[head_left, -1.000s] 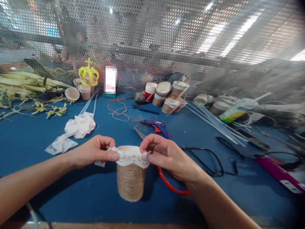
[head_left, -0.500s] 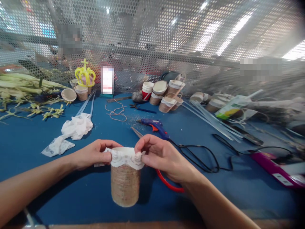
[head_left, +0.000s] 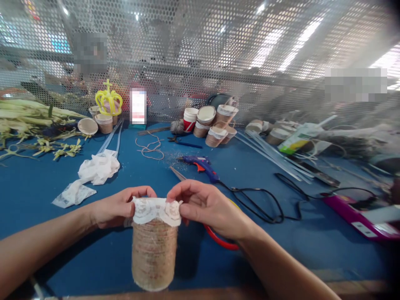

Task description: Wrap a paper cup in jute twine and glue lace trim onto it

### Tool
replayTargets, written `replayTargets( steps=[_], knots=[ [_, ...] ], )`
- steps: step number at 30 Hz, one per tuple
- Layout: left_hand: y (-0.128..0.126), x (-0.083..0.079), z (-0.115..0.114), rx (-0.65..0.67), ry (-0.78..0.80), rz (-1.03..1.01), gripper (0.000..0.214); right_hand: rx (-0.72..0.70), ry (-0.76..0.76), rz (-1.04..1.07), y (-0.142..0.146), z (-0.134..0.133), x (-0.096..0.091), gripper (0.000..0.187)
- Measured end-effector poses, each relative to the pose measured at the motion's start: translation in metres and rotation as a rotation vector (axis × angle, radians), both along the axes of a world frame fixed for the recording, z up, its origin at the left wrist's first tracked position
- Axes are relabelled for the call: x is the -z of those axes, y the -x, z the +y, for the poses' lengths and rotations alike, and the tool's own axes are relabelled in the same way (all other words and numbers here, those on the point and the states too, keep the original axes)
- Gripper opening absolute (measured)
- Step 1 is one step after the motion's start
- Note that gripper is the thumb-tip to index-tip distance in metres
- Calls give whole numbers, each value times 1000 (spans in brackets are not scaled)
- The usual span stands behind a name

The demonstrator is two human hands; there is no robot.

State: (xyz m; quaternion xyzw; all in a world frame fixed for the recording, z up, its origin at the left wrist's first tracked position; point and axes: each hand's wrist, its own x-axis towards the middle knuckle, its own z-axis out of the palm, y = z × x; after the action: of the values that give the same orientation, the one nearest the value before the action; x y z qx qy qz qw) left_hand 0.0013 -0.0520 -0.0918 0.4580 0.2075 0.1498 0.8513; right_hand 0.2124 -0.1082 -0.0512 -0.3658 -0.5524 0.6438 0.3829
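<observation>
A twine-wrapped cup is held up near the table's front edge, its open end on top. White lace trim runs around its rim and hangs in scallops over the twine. My left hand grips the left side of the rim, thumb in front and fingers behind, partly hidden. On the right side, my right hand pinches the lace and the rim between thumb and fingers. Partly beneath my right hand lie scissors with red handles, their blades pointing away.
Beyond the hands are a blue glue gun, its black cord and pliers. Crumpled lace lies left. Several twine-wrapped cups stand near the perforated screen. A purple power strip sits right.
The cup has come down and to the left, closer to me, with both hands still on its rim. The whole view has shifted slightly.
</observation>
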Motion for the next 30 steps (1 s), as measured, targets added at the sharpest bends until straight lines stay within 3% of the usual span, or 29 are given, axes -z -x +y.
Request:
replayTargets(
  steps=[6,13,19,25,30],
  knots=[
    [-1,-1,0,-31,11,-38,60,17,-87,-150,-2,-1,-1,27],
    [-3,6,3,-75,-27,-65,60,51,-155,-181,1,-3,-1,54],
    [-8,7,4,-139,-75,-16,63,83,-133,-229,4,-1,4,47],
    [-8,2,5,-229,-255,97,67,144,-305,-272,2,0,3,48],
    [-10,-1,2,-259,-423,230,59,195,-368,-461,8,-4,5,22]
  ],
)
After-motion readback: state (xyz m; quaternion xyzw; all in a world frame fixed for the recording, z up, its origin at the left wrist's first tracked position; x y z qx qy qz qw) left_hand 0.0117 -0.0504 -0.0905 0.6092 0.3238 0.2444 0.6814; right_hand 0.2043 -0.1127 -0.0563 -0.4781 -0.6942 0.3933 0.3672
